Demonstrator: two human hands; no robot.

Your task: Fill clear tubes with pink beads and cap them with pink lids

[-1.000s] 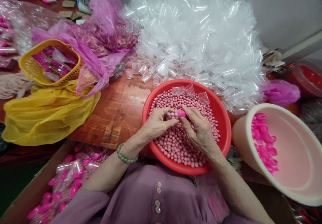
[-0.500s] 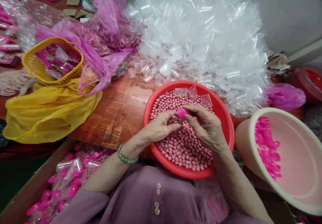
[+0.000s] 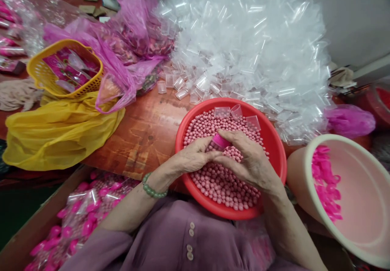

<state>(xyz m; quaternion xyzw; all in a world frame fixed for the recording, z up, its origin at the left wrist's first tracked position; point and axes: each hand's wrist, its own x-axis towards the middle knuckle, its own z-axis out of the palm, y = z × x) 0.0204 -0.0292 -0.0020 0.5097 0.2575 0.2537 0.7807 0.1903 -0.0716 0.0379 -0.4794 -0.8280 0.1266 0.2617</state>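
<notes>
Over a red basin [image 3: 276,149] of pink beads [image 3: 225,189], my two hands meet around a bright pink plastic cap [image 3: 221,142]. My left hand [image 3: 195,155] pinches the cap from the left, thumb and fingers closed. From the other side, my right hand [image 3: 251,159] presses its fingers on the cap's top and right edge, its thumb reaching under toward the left thumb. Whether a clear cup sits below the cap is hidden by my fingers. A few clear plastic cups [image 3: 222,112] lie on the beads at the basin's far side.
Behind the basin rises a large heap of clear cups [image 3: 250,47]. A cream tub [image 3: 362,206] with pink plastic pieces [image 3: 326,181] stands at right. A yellow basket [image 3: 65,45], a yellow bag [image 3: 57,135] and a box of filled pink-capped containers [image 3: 82,218] are at left.
My right thumb has moved down from the cap toward my left thumb, and my hands have drawn closer together. The cap has tilted slightly. The view has shifted a little.
</notes>
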